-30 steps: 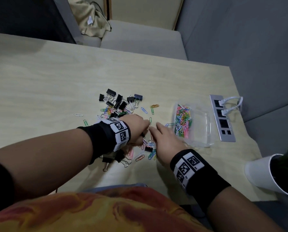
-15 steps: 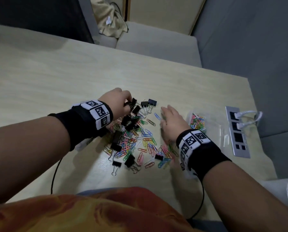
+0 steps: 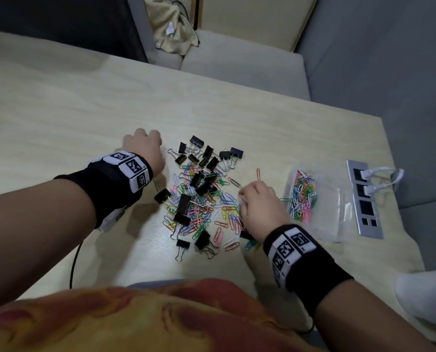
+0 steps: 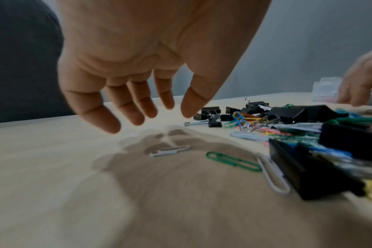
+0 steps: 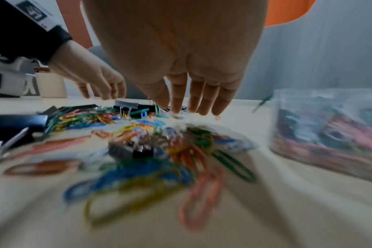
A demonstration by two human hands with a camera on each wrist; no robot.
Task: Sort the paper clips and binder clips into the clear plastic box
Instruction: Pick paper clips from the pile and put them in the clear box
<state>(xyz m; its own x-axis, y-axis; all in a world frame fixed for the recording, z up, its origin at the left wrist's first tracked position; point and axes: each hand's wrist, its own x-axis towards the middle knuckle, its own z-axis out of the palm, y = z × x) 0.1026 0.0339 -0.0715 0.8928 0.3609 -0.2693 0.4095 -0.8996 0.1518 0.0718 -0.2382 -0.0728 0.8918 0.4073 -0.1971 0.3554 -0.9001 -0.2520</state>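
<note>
A heap of coloured paper clips [image 3: 204, 209] mixed with black binder clips [image 3: 183, 203] lies mid-table. The clear plastic box [image 3: 338, 204] to its right holds several coloured paper clips [image 3: 302, 196]. My left hand [image 3: 145, 146] hovers just left of the heap, fingers [image 4: 130, 109] spread and relaxed over a white clip [image 4: 170, 151] and a green clip [image 4: 234, 161], holding nothing. My right hand [image 3: 257, 201] hangs over the heap's right edge beside the box [image 5: 329, 134], its fingers [image 5: 193, 100] straight and pointing down at the clips, nothing in them.
A silver socket strip [image 3: 364, 199] with white plugs sits right of the box. A white pot [image 3: 425, 298] stands at the table's near right corner. A black cable [image 3: 73, 262] runs off the front edge. Grey sofa seats lie beyond the table.
My left hand has pulled left out of the binder clips and now hovers beside the heap. The right hand has drawn back slightly over the heap's right side. The camera view has shifted.
</note>
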